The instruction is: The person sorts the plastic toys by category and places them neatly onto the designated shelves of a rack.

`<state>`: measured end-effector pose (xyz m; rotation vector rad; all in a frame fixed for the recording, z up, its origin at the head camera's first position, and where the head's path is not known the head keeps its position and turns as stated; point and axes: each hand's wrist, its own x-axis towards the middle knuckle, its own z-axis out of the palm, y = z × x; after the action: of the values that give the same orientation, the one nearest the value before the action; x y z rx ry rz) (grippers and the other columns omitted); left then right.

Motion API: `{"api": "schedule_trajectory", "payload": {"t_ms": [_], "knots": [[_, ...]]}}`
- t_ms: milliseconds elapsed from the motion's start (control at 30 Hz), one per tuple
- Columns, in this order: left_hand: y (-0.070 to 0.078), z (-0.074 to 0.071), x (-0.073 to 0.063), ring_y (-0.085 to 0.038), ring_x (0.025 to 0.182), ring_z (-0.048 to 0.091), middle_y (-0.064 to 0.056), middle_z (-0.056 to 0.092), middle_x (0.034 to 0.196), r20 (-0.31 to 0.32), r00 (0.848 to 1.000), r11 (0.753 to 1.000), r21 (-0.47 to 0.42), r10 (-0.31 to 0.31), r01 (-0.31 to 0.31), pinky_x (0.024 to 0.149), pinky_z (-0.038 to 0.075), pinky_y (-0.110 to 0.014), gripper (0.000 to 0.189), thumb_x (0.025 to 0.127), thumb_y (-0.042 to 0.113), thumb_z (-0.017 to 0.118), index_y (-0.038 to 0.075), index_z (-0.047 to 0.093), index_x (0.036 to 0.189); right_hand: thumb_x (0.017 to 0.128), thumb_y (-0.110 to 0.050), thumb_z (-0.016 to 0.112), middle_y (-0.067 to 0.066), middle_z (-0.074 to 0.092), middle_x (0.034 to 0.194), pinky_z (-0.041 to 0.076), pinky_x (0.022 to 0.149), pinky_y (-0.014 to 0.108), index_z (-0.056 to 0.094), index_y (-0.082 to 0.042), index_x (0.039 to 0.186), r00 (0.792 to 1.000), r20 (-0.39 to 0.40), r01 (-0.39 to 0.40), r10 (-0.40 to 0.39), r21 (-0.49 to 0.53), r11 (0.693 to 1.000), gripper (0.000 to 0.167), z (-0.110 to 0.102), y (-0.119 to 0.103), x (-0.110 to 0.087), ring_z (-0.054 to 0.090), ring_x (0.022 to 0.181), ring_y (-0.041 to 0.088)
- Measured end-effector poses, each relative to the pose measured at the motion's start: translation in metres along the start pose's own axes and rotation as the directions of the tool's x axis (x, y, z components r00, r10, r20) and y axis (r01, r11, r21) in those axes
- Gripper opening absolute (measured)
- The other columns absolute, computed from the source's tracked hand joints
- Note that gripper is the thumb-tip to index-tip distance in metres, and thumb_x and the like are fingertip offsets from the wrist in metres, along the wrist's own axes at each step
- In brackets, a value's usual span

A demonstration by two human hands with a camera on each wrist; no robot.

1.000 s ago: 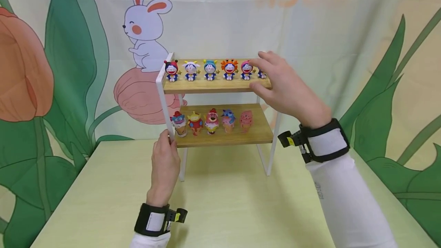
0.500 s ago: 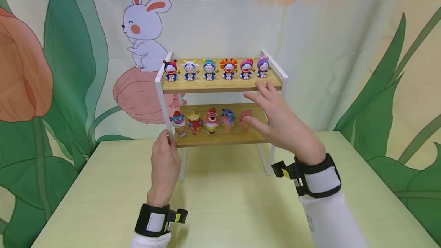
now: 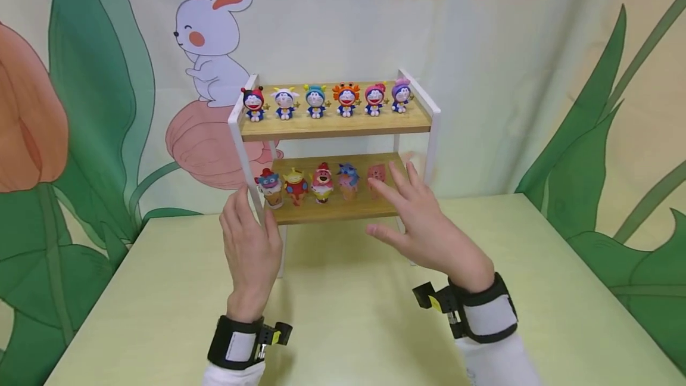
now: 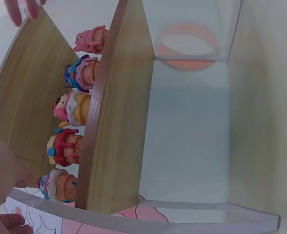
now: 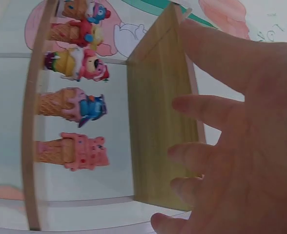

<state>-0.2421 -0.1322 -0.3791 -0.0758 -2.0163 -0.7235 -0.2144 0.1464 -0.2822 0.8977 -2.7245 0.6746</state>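
A two-tier wooden shelf with a white metal frame [image 3: 432,148] stands on the table. My left hand [image 3: 249,249] is at its left front post, fingers extended and thumb apart from them. My right hand [image 3: 429,225] hovers before the right end of the lower board [image 3: 332,214], fingers spread and holding nothing. It partly covers the pink ice-cream-cone figurine [image 3: 377,173] in the head view; the right wrist view shows that pink figurine [image 5: 85,151] whole. Along the upper board [image 3: 334,130] sits a row of blue cat figurines in animal hats, among them an orange crab one [image 3: 346,99].
Several cone figurines line the lower board, including a red-hatted bear [image 3: 323,183] and a blue one [image 3: 348,180]. Behind the pale table [image 3: 177,290] hangs a cloth printed with a rabbit [image 3: 209,34] and tulips. Both wrists wear black camera straps [image 3: 485,308].
My right hand has come down from the upper board's right end to the lower one, uncovering the rightmost cat figurine. My left hand has loosened from the post. The head view has shifted slightly.
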Motion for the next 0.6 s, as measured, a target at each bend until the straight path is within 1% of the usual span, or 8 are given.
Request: {"api": "schedule_trajectory", "payload": {"t_ms": [100, 233, 367, 467, 600], "knots": [[0.001, -0.003, 0.004, -0.04, 0.118, 0.042, -0.026, 0.041, 0.133, -0.024, 0.999, 0.999, 0.009, 0.032, -0.031, 0.09, 0.042, -0.053, 0.056, 0.091, 0.002, 0.063, -0.003, 0.038, 0.14, 0.095, -0.044, 0.061, 0.017, 0.002, 0.162, 0.003, 0.112, 0.064, 0.027, -0.015, 0.155, 0.999, 0.008, -0.032, 0.032, 0.008, 0.999, 0.075, 0.008, 0.0, -0.004, -0.015, 0.145, 0.035], [0.003, -0.006, 0.006, -0.04, 0.126, 0.038, -0.025, 0.038, 0.139, -0.034, 0.998, 0.998, 0.03, 0.054, -0.053, 0.091, 0.039, -0.055, 0.053, 0.091, 0.005, 0.063, -0.001, 0.041, 0.139, 0.095, -0.048, 0.059, 0.014, 0.0, 0.162, 0.003, 0.111, 0.066, 0.025, -0.016, 0.156, 0.998, 0.018, -0.063, 0.063, 0.029, 0.998, 0.076, 0.016, 0.001, -0.008, -0.016, 0.145, 0.035], [0.008, -0.01, 0.006, -0.038, 0.132, 0.034, -0.024, 0.035, 0.145, -0.029, 0.998, 0.998, 0.039, 0.051, -0.05, 0.092, 0.038, -0.055, 0.048, 0.093, 0.01, 0.061, 0.0, 0.044, 0.138, 0.095, -0.05, 0.058, 0.012, -0.003, 0.162, 0.002, 0.109, 0.069, 0.025, -0.017, 0.156, 0.995, 0.04, -0.09, 0.088, 0.053, 0.994, 0.077, 0.023, 0.002, -0.013, -0.016, 0.145, 0.036], [0.012, -0.012, 0.007, -0.037, 0.135, 0.031, -0.023, 0.033, 0.148, -0.024, 0.998, 0.998, 0.039, 0.053, -0.052, 0.095, 0.036, -0.056, 0.047, 0.094, 0.011, 0.061, 0.0, 0.046, 0.137, 0.095, -0.051, 0.057, 0.013, -0.003, 0.162, 0.002, 0.109, 0.069, 0.025, -0.018, 0.156, 0.994, 0.046, -0.097, 0.095, 0.059, 0.994, 0.077, 0.028, 0.002, -0.016, -0.016, 0.145, 0.037], [0.019, -0.017, 0.007, -0.039, 0.137, 0.03, -0.024, 0.032, 0.149, -0.007, 0.995, 0.99, 0.096, 0.101, -0.1, 0.098, 0.035, -0.058, 0.047, 0.093, 0.009, 0.062, 0.0, 0.047, 0.136, 0.095, -0.05, 0.058, 0.016, 0.001, 0.161, 0.001, 0.109, 0.069, 0.026, -0.017, 0.156, 0.993, 0.052, -0.106, 0.103, 0.068, 0.992, 0.077, 0.038, 0.002, -0.02, -0.015, 0.145, 0.037]]}}
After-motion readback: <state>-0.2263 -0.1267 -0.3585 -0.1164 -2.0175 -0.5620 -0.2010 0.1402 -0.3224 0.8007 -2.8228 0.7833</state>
